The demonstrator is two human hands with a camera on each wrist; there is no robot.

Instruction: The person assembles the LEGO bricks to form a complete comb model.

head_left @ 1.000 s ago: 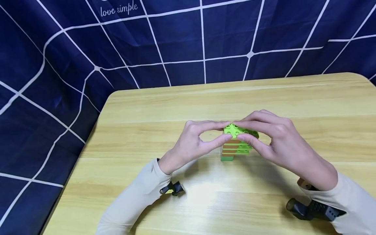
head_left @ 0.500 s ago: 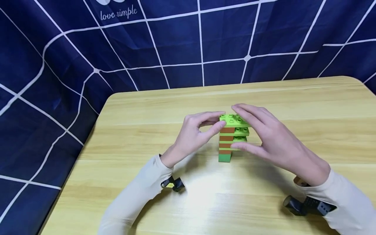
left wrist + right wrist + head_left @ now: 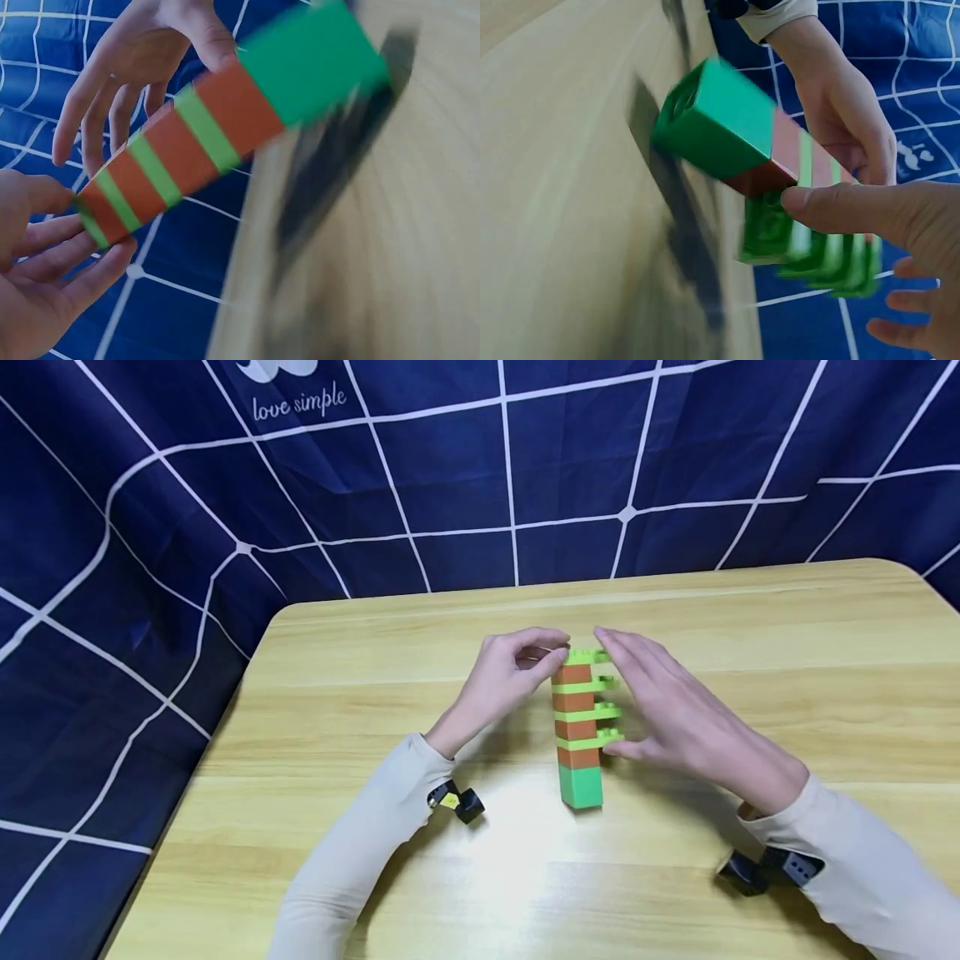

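Observation:
A tower of toy building blocks [image 3: 576, 727] has a green block [image 3: 581, 787] at its bottom, then orange blocks alternating with light-green plates that jut out to the right. The right wrist view shows the green block's hollow underside, so the tower is tilted or off the table. My left hand [image 3: 502, 677] pinches its top end between thumb and fingers, also seen in the left wrist view. On the other side is my right hand [image 3: 675, 718], fingers straight and spread. Its thumb [image 3: 832, 206] appears to touch the tower near the lowest plate [image 3: 769, 229].
The tower stands over a light wooden table [image 3: 390, 660]. A dark blue cloth [image 3: 450, 460] with white lines hangs behind and to the left. Small black cameras sit at the left wrist [image 3: 468, 806] and right wrist [image 3: 742, 872].
The tower has tipped, so its orange and green side now faces the head view more. The right hand has spread its fingers off the top plate, and its thumb has moved down; the left keeps its pinch.

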